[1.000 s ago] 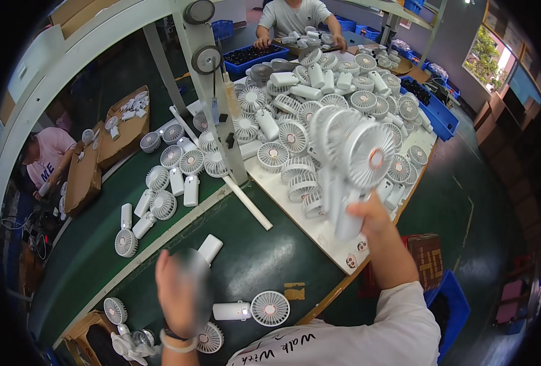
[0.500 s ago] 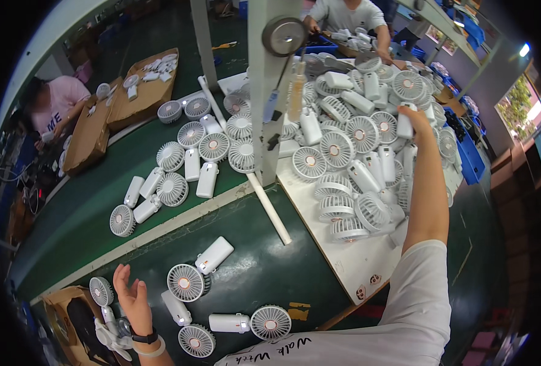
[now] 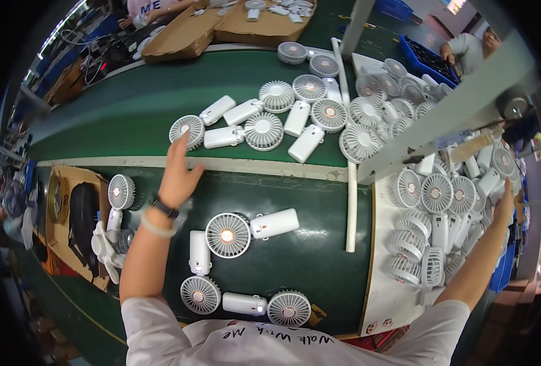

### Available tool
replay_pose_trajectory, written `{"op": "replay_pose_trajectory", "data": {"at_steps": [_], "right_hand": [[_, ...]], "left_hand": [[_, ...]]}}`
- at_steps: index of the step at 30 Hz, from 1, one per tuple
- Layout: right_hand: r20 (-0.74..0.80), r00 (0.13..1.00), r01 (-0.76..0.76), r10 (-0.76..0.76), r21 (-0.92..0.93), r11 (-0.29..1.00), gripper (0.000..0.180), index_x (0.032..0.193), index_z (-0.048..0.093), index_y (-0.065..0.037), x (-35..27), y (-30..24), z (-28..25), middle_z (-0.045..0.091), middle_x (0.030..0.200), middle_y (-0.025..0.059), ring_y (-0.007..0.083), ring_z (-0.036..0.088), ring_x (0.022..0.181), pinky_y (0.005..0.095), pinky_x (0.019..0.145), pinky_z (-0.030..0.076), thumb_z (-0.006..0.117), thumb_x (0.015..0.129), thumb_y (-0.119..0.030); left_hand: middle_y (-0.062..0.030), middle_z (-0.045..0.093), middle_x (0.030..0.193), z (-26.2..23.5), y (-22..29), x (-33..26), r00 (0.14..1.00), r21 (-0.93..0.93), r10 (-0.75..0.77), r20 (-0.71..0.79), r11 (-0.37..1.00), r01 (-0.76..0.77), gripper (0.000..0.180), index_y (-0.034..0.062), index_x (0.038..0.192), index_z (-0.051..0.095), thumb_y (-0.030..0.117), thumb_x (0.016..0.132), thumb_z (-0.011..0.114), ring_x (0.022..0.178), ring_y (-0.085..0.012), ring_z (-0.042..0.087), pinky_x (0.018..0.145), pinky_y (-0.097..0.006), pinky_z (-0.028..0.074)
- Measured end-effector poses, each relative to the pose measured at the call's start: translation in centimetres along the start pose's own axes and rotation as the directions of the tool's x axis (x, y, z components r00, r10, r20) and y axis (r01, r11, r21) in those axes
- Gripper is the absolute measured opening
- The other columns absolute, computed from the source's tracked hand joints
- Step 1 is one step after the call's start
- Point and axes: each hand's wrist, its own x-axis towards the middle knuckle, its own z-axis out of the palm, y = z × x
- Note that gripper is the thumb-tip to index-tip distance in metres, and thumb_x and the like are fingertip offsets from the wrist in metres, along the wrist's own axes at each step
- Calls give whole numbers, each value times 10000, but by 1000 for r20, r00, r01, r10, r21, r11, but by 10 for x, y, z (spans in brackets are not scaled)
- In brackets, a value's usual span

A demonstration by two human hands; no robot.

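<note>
Left hand (image 3: 177, 171) flat, fingers spread, grip empty, reaching w/ fingertips just short of a white handheld fan (image 3: 188, 130) on the green worktop (image 3: 130, 110). Right hand (image 3: 503, 204) out over the fan pile (image 3: 441, 213), probably fetching another; its grip state can't be made out.

A single head-worn fisheye view looks steeply down from just above the person's chest onto a green table (image 3: 282, 262). Both forearms enter from the lower edge. Straight edges bend near the rim, and black corners frame the round picture.
</note>
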Motion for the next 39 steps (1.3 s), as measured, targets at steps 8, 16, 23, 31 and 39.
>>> {"op": "replay_pose_trajectory", "data": {"at_steps": [8,16,23,31,39], "right_hand": [[-84,996,-3,-26,-330,944,880,1394,280,5,-5,2,-23,372,1378,181,310,427,1206,410,950,378,602,773,-529],[-28,976,189,-216,-386,903,761,1399,279,-5,-28,-4,-19,360,1394,195,326,385,1264,384,1018,330,512,850,-478],[-110,947,255,-301,-307,917,633,1332,371,52,-66,-17,-23,404,1364,204,300,402,1252,369,1032,303,409,915,-423],[-220,919,300,-327,-148,942,559,1303,416,47,-162,-57,5,438,1336,183,279,411,1238,361,1032,300,426,924,-364],[-339,679,687,-651,-18,726,259,1133,534,29,-360,-161,68,549,1153,130,196,516,1074,299,933,385,512,901,-84]], "left_hand": [[-76,556,1118,38,15,48,935,419,227,273,846,-329,435,86,1135,560,104,717,678,1039,-270,523,862,-434,390],[-111,582,1021,60,-3,59,921,371,223,320,865,-339,412,50,1134,526,166,762,660,978,-268,564,842,-410,403],[-185,507,1246,21,22,9,814,-766,242,528,-279,580,430,45,1297,387,283,946,455,1094,-275,543,912,-438,461],[-159,498,1245,-13,38,-36,894,-797,213,395,-404,449,476,51,1325,362,223,911,522,1071,-260,556,913,-423,473],[-87,520,1075,-16,22,-53,901,-900,-67,428,56,431,521,57,1268,392,136,826,656,911,-174,575,826,-354,507]]}}
